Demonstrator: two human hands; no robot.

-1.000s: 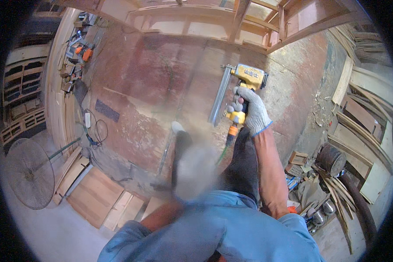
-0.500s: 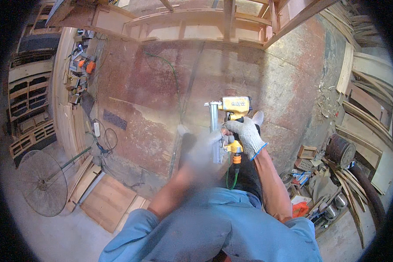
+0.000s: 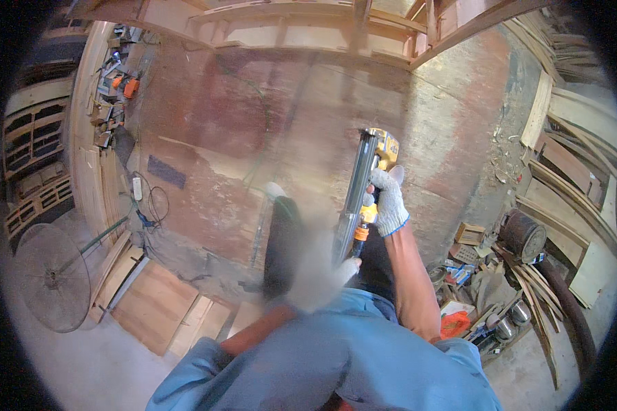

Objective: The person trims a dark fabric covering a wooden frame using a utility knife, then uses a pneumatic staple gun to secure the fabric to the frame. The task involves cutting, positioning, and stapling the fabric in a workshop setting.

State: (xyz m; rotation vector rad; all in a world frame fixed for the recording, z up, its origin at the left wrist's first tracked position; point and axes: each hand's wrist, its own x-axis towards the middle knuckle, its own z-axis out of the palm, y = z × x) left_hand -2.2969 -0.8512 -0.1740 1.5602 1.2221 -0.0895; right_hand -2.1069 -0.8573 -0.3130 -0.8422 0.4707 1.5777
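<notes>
My right hand (image 3: 392, 209), in a white knit glove with a blue cuff edge, is closed round the handle of a yellow air nail gun (image 3: 389, 145). The gun is tilted, its long dark magazine (image 3: 356, 188) turned upward and running down toward my body. An orange hose fitting (image 3: 361, 234) sits at the base of the handle. My left hand (image 3: 315, 277), also gloved, is smeared by motion beside the lower end of the magazine. Its thumb lies close to that end; the other fingers cannot be made out.
A wooden frame (image 3: 308, 38) spans the far side of the worn floor panel (image 3: 212, 130). On the left are a fan (image 3: 51, 277), plywood pieces (image 3: 154, 308) and a power strip (image 3: 138, 188). Boards, a rusty drum (image 3: 523, 235) and clutter line the right. A green hose crosses the floor.
The nail gun has turned so its magazine faces up and slants toward me. My left hand has moved down from the magazine's middle to its lower end.
</notes>
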